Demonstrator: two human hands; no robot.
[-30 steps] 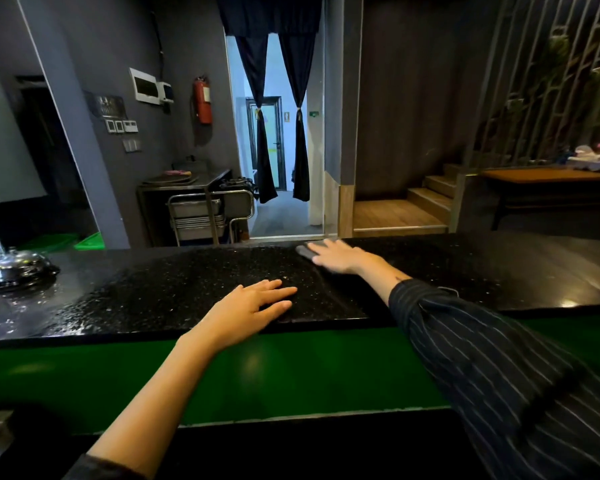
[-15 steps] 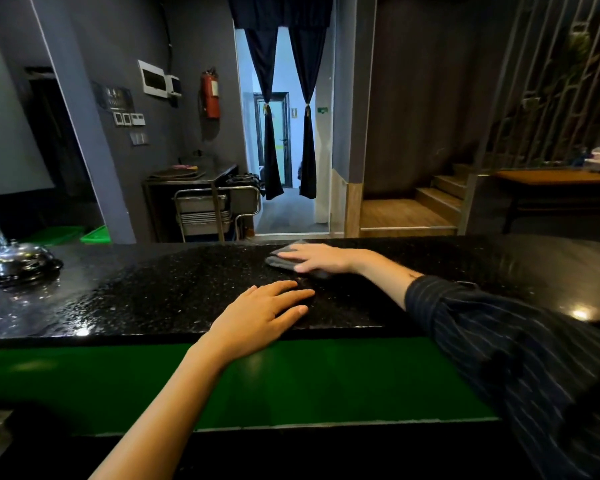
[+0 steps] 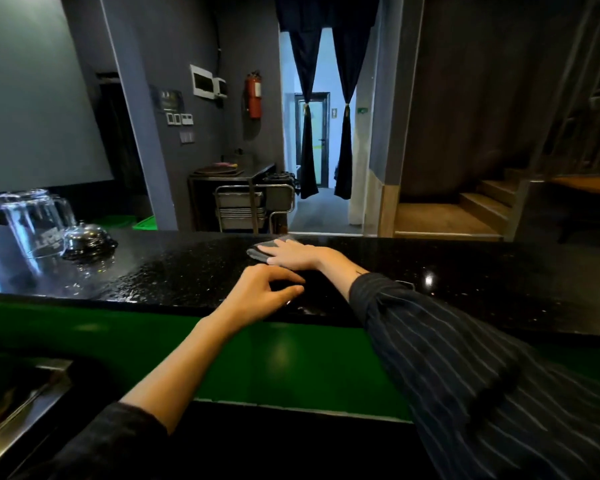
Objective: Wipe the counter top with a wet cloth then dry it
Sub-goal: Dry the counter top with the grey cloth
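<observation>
The black speckled counter top (image 3: 174, 275) runs across the view, wet and beaded with water on its left half. My right hand (image 3: 291, 254) lies flat on a folded grey cloth (image 3: 260, 249) near the counter's far edge, pressing it down. My left hand (image 3: 260, 296) rests at the counter's near edge with its fingers curled and fingertips touching the surface, holding nothing. The cloth is mostly hidden under my right hand.
An upturned glass jug (image 3: 32, 223) and a shiny metal dome bell (image 3: 87, 239) stand on the counter at the left. A green front panel (image 3: 84, 327) lies below the near edge. A steel sink rim (image 3: 21, 393) shows at the lower left.
My right hand has slid the cloth leftwards along the far edge. My left hand went from flat with spread fingers to curled. The view has swung left, bringing the glass jug in.
</observation>
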